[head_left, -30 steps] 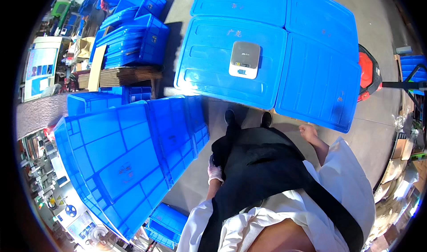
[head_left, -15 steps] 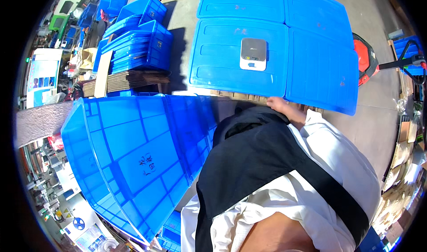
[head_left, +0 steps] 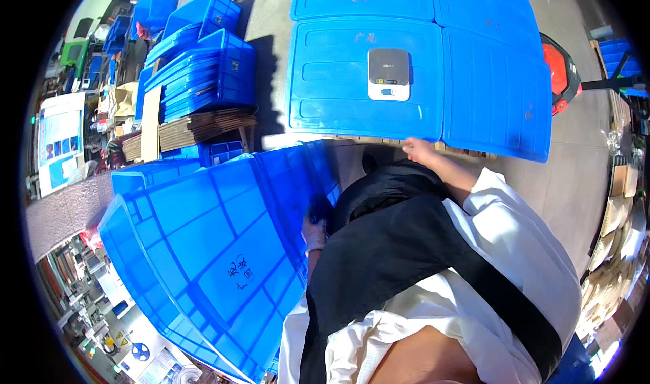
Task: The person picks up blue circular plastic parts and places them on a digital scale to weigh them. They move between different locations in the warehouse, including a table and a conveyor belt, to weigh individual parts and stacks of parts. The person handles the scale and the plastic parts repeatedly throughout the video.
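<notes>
My right hand [head_left: 420, 151] is by the front edge of a large blue plastic lid [head_left: 332, 116], fingers curled in; whatever they may hold is hidden. My left hand [head_left: 313, 235] is low beside a big blue plastic crate [head_left: 210, 231], its fingers lost in a dark blue patch next to my black apron [head_left: 382, 248]. Whether it touches the crate I cannot tell. On the lid sits a small scale [head_left: 388, 74] with a grey top and a white front.
More blue lids [head_left: 497, 99] adjoin the first, over a wooden pallet. Nested blue crates [head_left: 196, 79] and flattened cardboard [head_left: 196, 130] are stacked at the left. A red and black machine [head_left: 558, 76] stands at the right. Cluttered workbenches line the far left.
My left hand has come into view beside the large crate. My right hand stays near the lid's edge. The lids and scale appear slightly higher in the picture.
</notes>
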`<state>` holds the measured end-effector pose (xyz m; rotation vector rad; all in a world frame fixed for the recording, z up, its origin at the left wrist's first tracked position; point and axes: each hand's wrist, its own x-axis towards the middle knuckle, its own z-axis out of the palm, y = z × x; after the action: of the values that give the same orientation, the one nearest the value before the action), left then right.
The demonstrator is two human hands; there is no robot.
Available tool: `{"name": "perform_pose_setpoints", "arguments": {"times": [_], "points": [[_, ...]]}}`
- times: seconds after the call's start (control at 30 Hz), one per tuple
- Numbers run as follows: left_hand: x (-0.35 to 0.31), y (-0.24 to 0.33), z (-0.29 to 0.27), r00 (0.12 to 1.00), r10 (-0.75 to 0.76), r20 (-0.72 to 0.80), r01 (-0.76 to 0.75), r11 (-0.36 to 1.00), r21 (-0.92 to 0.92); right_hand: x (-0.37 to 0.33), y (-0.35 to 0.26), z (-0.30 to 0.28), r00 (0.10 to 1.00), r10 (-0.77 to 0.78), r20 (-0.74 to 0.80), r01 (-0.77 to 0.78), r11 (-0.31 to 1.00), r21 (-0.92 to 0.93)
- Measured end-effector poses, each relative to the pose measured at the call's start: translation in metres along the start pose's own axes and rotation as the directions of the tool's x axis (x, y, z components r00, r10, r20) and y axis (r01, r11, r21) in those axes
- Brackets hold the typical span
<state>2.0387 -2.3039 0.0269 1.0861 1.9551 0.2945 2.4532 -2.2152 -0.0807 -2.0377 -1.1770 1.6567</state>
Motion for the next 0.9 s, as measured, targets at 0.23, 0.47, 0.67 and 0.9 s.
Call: {"name": "perform_pose_setpoints", "arguments": {"times": [0.23, 0.47, 0.67, 0.9], "points": [[0.066, 0.182, -0.001, 0.965, 0.251, 0.075, -0.085, 0.572, -0.816, -0.039, -0.123, 0.037, 0.981, -0.028, 0.194, -0.019, 0.972, 0.235], [0.097, 0.212, 0.054, 0.934, 0.250, 0.256, 0.050, 0.617, -0.785, -0.035, -0.134, 0.028, 0.989, 0.105, -0.105, -0.030, 0.831, 0.556], [0.089, 0.197, 0.043, 0.949, 0.128, 0.286, 0.141, 0.641, -0.755, -0.023, -0.129, 0.022, 0.982, 0.148, -0.116, 0.010, 0.576, 0.817], [0.079, 0.151, 0.004, 0.967, -0.009, 0.256, 0.199, 0.657, -0.727, 0.071, -0.094, -0.050, 0.960, 0.038, -0.276, 0.249, 0.333, 0.909]]}}
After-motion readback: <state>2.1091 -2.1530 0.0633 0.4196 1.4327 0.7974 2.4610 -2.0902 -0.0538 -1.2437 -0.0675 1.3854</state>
